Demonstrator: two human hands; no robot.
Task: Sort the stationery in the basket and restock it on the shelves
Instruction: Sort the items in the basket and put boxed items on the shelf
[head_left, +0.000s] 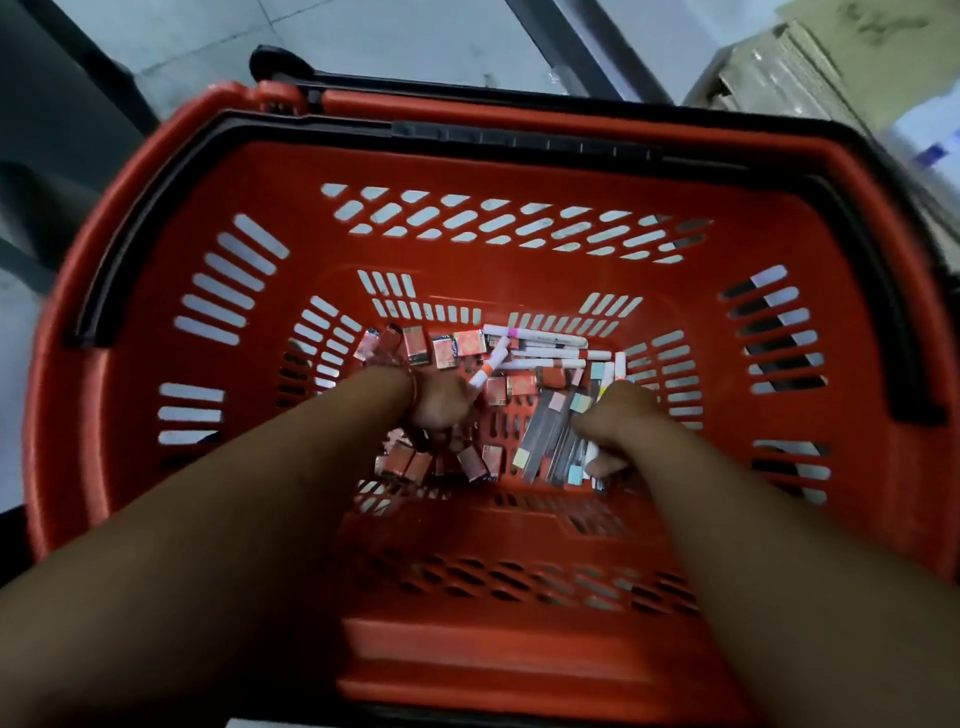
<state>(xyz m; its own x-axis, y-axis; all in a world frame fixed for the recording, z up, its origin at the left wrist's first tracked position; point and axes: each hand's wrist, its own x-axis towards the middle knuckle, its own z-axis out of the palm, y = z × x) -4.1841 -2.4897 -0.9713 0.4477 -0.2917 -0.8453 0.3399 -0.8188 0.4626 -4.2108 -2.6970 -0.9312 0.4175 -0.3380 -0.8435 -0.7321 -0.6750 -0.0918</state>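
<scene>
I see both hands down in the red basket (519, 171). My right hand (621, 415) is curled round a bundle of flat grey packets (545, 441). My left hand (441, 402) sits among small red boxes (470, 344), just beside a white marker (485, 370); I cannot tell whether it grips anything. More pens (540, 338) lie toward the far wall.

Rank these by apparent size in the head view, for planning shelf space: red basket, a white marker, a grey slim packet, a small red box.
1. red basket
2. white marker and grey slim packet: similar length, too close to rank
3. small red box
</scene>
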